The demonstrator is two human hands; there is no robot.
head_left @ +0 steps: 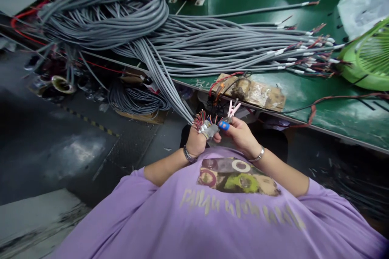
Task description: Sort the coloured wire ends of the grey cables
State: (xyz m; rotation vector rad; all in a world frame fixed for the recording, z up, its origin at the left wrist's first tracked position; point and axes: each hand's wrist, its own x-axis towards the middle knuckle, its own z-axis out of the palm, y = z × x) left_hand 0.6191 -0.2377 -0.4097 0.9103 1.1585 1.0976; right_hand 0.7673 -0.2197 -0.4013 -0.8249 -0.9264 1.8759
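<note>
My left hand [197, 141] is closed around the ends of several grey cables [174, 89], which run down to it from the bench. Out of this fist fan thin coloured wires [200, 119], mostly red, with white sleeves below them. A grey wrap [212, 131] covers my left thumb. Close on the right, my right hand [243, 135] pinches at the tips of the thin wires; its thumb wears a blue wrap [224, 125]. A pink clip [233, 109] stands just above the right fingers, and I cannot tell what it is fixed to.
Many grey cables [212, 44] lie along the green bench [340, 117], below a large coil [121, 12]. A taped block [252, 93] sits at the bench edge. To the right is a green fan [364, 56]; another coil [139, 97] rests low on the left.
</note>
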